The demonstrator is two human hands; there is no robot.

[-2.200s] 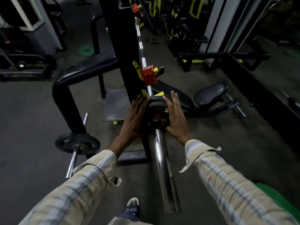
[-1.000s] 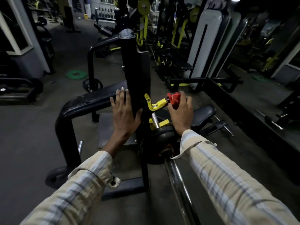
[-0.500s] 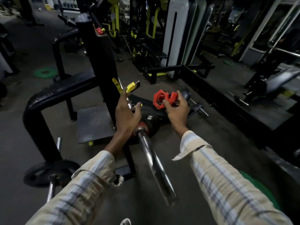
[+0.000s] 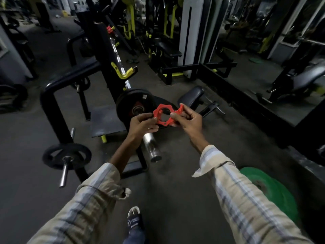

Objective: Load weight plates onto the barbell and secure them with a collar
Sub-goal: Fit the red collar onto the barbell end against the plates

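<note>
1. Two hands now share the red collar (image 4: 162, 117): it has been brought off the yellow rack hook (image 4: 125, 73), and the left hand (image 4: 142, 123), earlier flat on the upright, has joined.
2. Grip: left hand pinches the near rim, right hand (image 4: 189, 120) the lever side.
3. Collar is held just above the barbell sleeve (image 4: 151, 145), not yet threaded; black plate (image 4: 131, 103) beyond the grip is judged loaded.
4. Bore faces up toward the camera; the sleeve's long axis runs from the plate toward the person.

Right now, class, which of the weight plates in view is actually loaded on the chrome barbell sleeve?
The black round plate behind both hands; the smaller black plate sits on a storage peg, and the green plates lie on the floor.
</note>
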